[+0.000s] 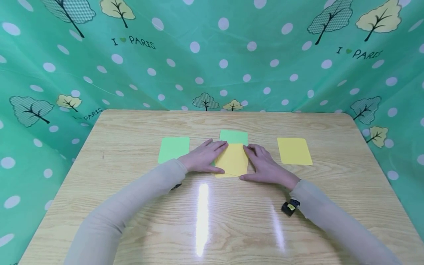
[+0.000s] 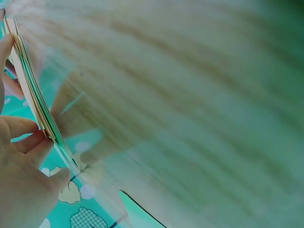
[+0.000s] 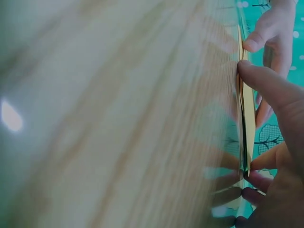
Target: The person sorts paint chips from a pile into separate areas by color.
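Observation:
In the head view, a stack of square cards (image 1: 232, 160), yellow on top, lies mid-table. A green card (image 1: 233, 135) pokes out beyond its far edge, and another yellow edge peeks out at the near side. My left hand (image 1: 206, 156) holds the stack's left side, fingertips at the far corner and thumb at the near one. Opposite it, my right hand (image 1: 265, 165) holds the right side between thumb and fingers. Both wrist views show the stack (image 2: 32, 88) edge-on with several thin layers; right thumb (image 3: 259, 78) and fingertips touch its edge.
A single green card (image 1: 173, 149) lies left of the stack, and a yellow card (image 1: 294, 151) lies to its right. The wooden table (image 1: 139, 228) shines with light streaks. Behind it hangs a green dotted cloth (image 1: 212, 55).

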The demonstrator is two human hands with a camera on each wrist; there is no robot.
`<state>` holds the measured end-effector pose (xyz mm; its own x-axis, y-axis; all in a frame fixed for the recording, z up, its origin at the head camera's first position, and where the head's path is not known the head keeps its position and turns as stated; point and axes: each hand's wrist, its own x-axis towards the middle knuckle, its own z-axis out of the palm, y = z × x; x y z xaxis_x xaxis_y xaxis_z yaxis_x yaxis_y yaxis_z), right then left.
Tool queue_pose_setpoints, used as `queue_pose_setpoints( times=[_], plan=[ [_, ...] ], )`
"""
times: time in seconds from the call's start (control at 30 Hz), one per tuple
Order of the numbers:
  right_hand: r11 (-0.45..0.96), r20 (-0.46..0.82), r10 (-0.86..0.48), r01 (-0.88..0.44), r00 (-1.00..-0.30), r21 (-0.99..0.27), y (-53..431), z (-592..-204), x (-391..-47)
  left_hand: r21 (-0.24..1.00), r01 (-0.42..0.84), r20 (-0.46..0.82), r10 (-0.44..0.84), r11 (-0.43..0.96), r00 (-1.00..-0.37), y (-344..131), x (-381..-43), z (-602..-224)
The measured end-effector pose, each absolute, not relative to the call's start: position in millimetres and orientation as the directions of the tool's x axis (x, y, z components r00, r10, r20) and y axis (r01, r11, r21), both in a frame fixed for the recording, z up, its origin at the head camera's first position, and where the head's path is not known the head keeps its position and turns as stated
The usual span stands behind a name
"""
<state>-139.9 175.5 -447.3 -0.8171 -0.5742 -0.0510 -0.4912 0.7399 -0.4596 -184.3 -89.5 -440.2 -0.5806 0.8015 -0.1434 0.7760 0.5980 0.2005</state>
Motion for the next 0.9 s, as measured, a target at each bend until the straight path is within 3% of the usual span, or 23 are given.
queue_pose_setpoints(
  times=[0.37, 0.63, 0.9],
  plan=[
    [0.696, 0.027, -0.619, -0.565, -0.785, -0.443, 177.4, -444.2, -145.5, 0.252, 0.743, -0.184, 0.785, 0.620, -0.592, -94.3, -184.9, -438.7],
    [0.643, 0.041, -0.642, -0.566, -0.766, -0.516, 179.3, -441.5, -145.4, 0.308, 0.731, -0.117, 0.787, 0.609, -0.606, -94.4, -185.2, -437.1],
    [0.633, 0.058, -0.676, -0.619, -0.735, -0.465, 183.3, -439.1, -146.3, 0.339, 0.733, -0.039, 0.787, 0.590, -0.616, -96.6, -184.4, -435.4]
  ],
)
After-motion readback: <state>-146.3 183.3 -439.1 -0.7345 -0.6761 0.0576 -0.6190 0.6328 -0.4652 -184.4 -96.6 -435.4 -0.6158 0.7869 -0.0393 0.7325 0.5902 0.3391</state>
